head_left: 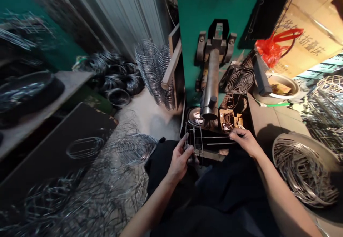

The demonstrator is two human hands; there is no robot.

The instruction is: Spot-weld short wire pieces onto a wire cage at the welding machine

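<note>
The left hand [182, 157] grips the lower part of a wire frame [201, 137], thumb bent inward and forefinger extended along the wire. The frame stands roughly upright, in front of the machine [189, 26] and just left of the tube's [213, 78] lower end. The right hand [245, 141] is apart from the frame, near the orange bin [223, 113]; its thumb and forefinger are close together (whether they pinch a small part cannot be told). The bin contains small dark parts. Stacked wire rings [150, 72] stand left of the machine. A basin [316, 149] of bent wire pieces is positioned right of the right forearm. Loose wire covers the floor at the left.
</note>
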